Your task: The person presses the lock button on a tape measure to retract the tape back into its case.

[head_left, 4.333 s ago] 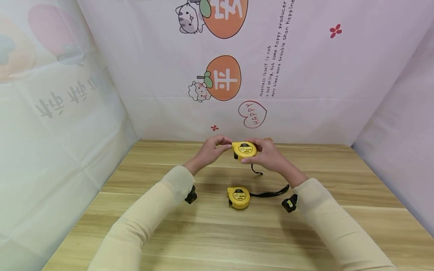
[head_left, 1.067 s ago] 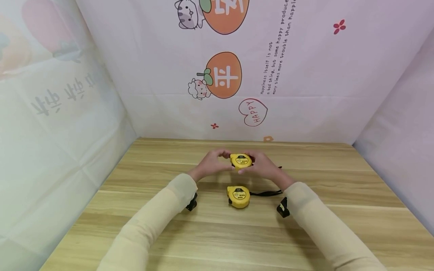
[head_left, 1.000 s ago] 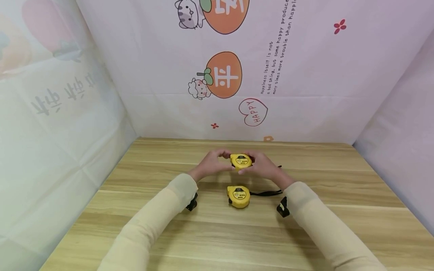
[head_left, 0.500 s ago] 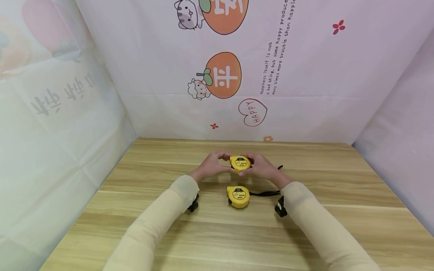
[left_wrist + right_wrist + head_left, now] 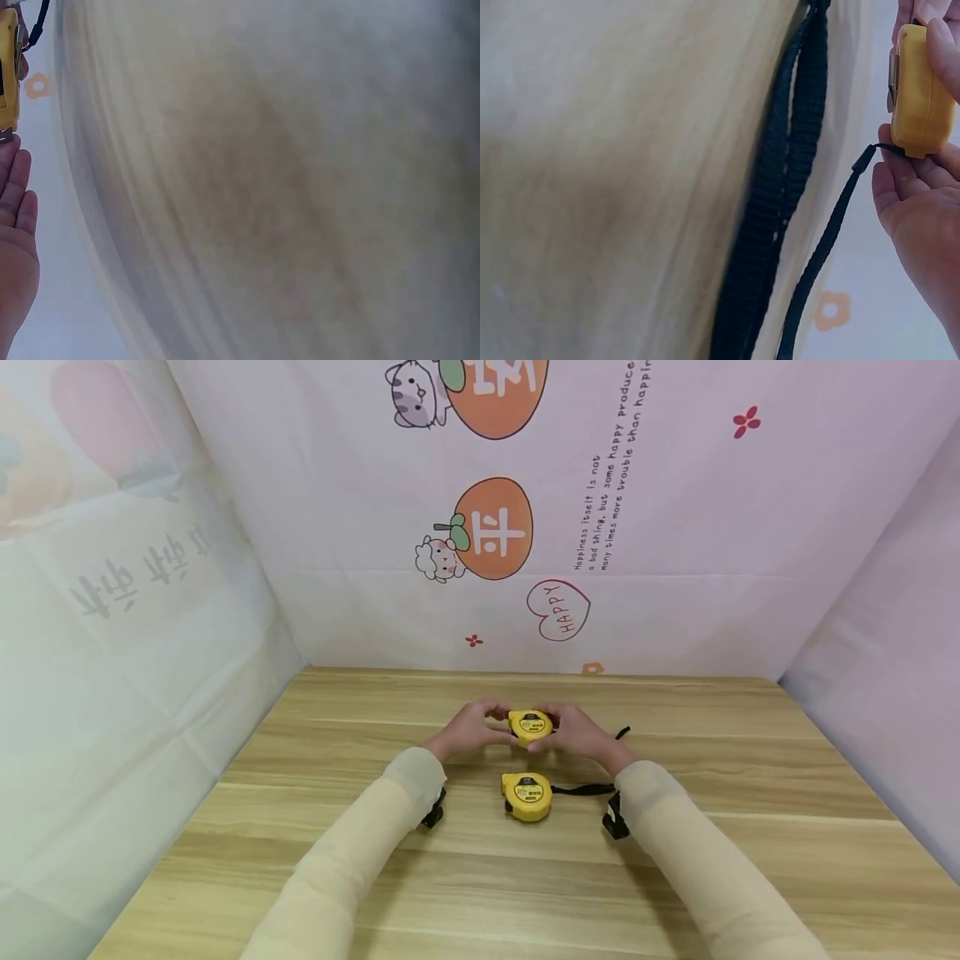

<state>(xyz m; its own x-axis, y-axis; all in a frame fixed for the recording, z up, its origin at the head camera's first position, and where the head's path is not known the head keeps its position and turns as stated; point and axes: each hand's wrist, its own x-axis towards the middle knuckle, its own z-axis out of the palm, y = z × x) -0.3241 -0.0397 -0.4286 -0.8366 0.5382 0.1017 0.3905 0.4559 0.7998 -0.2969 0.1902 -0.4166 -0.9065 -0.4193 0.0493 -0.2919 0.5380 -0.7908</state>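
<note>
Between both hands is a yellow tape measure point(image 5: 531, 727), raised over the table toward its back. My right hand point(image 5: 577, 733) grips its right end, thumb along the near side. My left hand point(image 5: 467, 729) pinches its left end between thumb and fingers. In the left wrist view, left fingers point(image 5: 16, 176) meet the metal hook at the end of the case. A black wrist strap point(image 5: 829, 240) hangs from the held tape measure in the right wrist view, where its metal belt clip also shows. A second yellow tape measure point(image 5: 527, 797) lies label up, nearer the front.
The lying tape measure's black strap point(image 5: 585, 790) stretches right, partly behind the right sleeve. Black wrist cameras point(image 5: 617, 818) sit under both cuffs. A wooden table point(image 5: 517, 893) spans the space, with printed white cloth walls point(image 5: 660, 618) behind and at the sides.
Since 4.3 s ago, both hands have brought the tape measure lower and nearer, and the left hand has gone from pinching its tip to spanning its left end. Lately it has sunk slightly further.
</note>
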